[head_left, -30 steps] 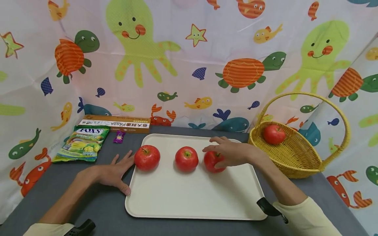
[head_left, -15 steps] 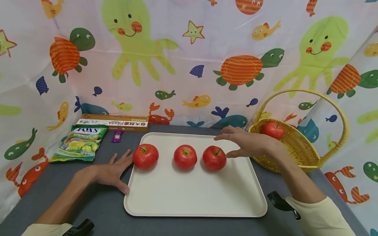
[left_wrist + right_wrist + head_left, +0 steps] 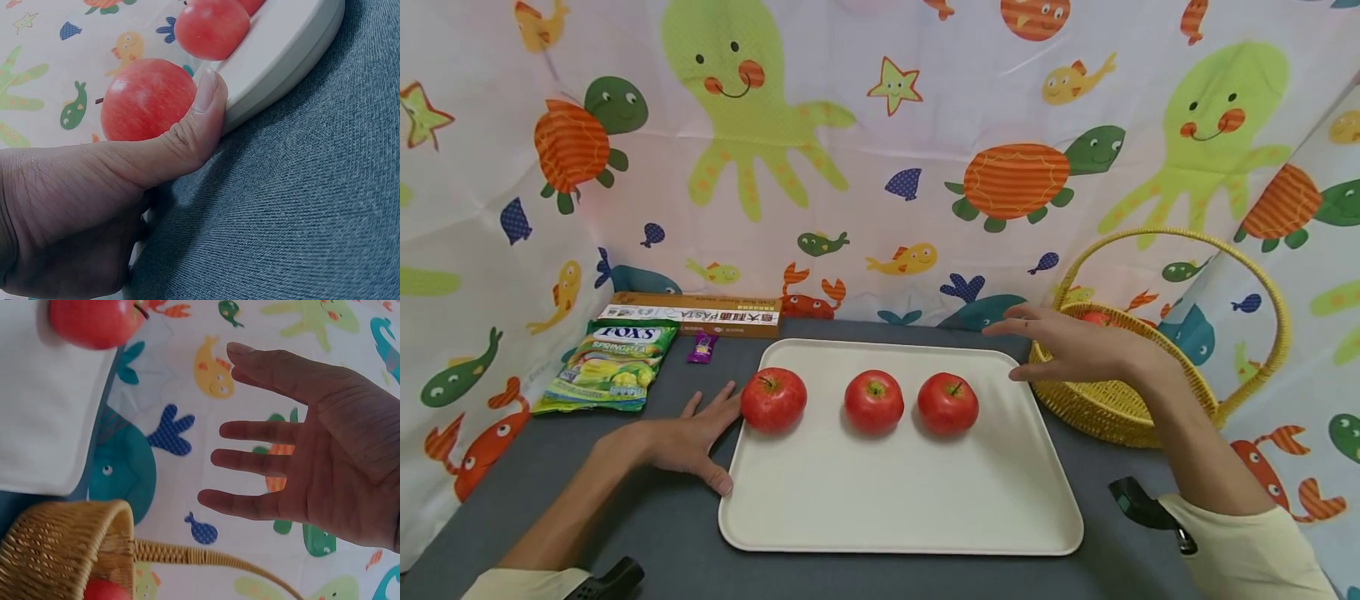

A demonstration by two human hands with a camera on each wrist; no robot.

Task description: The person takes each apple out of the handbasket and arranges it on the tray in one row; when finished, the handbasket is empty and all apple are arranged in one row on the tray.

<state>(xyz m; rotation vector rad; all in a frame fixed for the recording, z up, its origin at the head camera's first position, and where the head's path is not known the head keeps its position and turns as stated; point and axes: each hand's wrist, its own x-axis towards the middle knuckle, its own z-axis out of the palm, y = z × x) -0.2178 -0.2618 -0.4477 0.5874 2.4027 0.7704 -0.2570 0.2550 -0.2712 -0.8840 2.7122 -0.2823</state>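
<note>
Three red apples stand in a row on a cream tray: a left apple, a middle apple and a right apple. My left hand lies with spread fingers at the tray's left edge, its thumb on the rim beside the left apple. Above the tray's back right corner, my right hand holds nothing, fingers extended, as the right wrist view also shows. It overlaps the yellow wicker basket in the head view. Inside the basket, another apple is partly hidden by the hand.
At the back left stand a pasta box, a green Fox's candy bag and a small purple wrapped candy. The basket's tall handle arches up at the right. A printed sea-animal curtain closes off the back.
My right hand has let go of the right apple, leaving it on the tray, and has moved right toward the basket. My left hand has stayed at the tray's edge.
</note>
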